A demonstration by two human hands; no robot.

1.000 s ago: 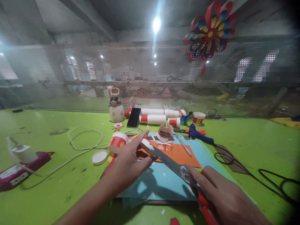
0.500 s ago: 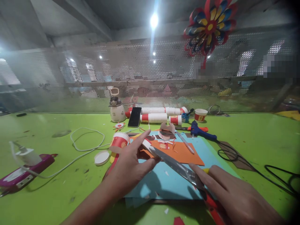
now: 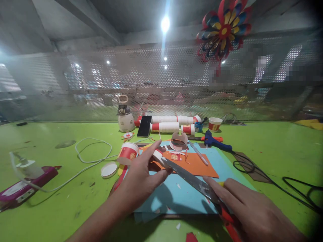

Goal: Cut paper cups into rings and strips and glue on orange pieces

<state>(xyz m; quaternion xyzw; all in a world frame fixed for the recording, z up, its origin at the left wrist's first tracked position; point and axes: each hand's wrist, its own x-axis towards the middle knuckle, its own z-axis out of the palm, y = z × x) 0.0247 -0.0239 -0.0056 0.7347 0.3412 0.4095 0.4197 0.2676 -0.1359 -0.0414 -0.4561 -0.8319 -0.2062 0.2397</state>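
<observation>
My left hand (image 3: 142, 173) is closed around a small white piece of paper cup (image 3: 160, 158), pinched between thumb and fingers; part of it is hidden by the hand. In my right hand (image 3: 248, 201) is a pair of scissors (image 3: 193, 179) with red handles, the long blades pointing left and their tips at the white piece. Below both hands lie light blue paper sheets (image 3: 176, 198) and an orange sheet (image 3: 199, 166) with small scraps. A red and white paper cup (image 3: 128, 153) lies tilted beside my left hand. A cut cup piece (image 3: 179, 141) and a pen (image 3: 199, 153) lie beyond.
Stacked paper cups (image 3: 165, 127), a phone (image 3: 144, 126) and a bottle (image 3: 125, 119) stand along the back. A blue glue gun (image 3: 216, 143) with a black cord (image 3: 259, 168) lies right. A purple power strip (image 3: 41, 183) with a charger and white cable (image 3: 83, 171) is left.
Hands and scissors hold almost the same pose, with the blade tips still at the white piece. The whole view has shifted very slightly.
</observation>
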